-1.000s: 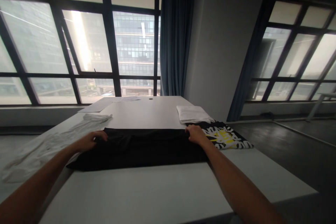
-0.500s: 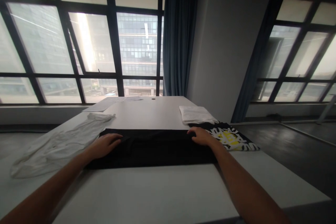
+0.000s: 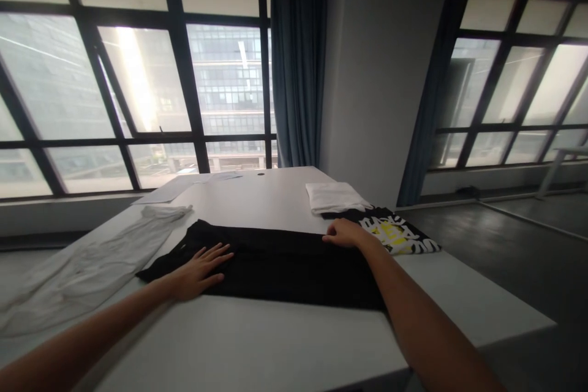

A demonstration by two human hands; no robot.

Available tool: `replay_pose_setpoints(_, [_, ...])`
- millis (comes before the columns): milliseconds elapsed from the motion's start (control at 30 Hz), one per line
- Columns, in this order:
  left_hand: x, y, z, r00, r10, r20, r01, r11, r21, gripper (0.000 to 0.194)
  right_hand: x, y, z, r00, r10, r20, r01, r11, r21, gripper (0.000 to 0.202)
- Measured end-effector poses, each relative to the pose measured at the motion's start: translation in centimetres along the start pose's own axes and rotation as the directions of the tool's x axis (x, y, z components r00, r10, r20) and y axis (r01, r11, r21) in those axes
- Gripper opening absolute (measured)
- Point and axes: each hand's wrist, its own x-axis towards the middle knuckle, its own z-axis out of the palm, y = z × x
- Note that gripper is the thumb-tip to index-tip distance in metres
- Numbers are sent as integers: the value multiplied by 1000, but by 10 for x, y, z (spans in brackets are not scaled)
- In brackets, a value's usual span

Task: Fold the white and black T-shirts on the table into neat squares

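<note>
Resting left hand (image 3: 195,277), fingers spread open, on black cloth (image 3: 285,266) lying across desk (image 3: 257,343), with right hand (image 3: 342,233) curled at cloth's far edge (cannot tell whether pinching); could rumple or skew fabric by dragging left palm sideways without firm hold opposite.

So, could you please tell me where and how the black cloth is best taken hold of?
Probably by the long near edge of the black cloth, between the left hand and the right forearm, pinched low from the wearer's side. That edge runs fairly straight and flat along the white table, uncovered there, while the left hand lies spread on the left part.
</note>
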Motion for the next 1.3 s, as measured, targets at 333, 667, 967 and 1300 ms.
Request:
replay_pose_setpoints(333, [60, -45, -32, 910, -268, -315, 375, 857, 355, 53, -4, -10, 8, 955, -257, 148, 217, 946, 238, 39])
replay_pose_setpoints(667, [102, 47, 9, 926, -372, -69, 374, 927, 23, 71, 0, -33, 15, 941, -337, 23, 313, 896, 315, 37])
replay_pose_setpoints(967, [117, -16, -29, 923, -348, -163, 374, 910, 180, 53, -2, -43, 21, 894, -447, -32, 430, 834, 345, 51])
replay_pose_setpoints(1300, [78, 31, 5, 944, -330, -22, 328, 943, -60, 71, 3, -71, 54, 850, -524, -46, 518, 818, 252, 52])
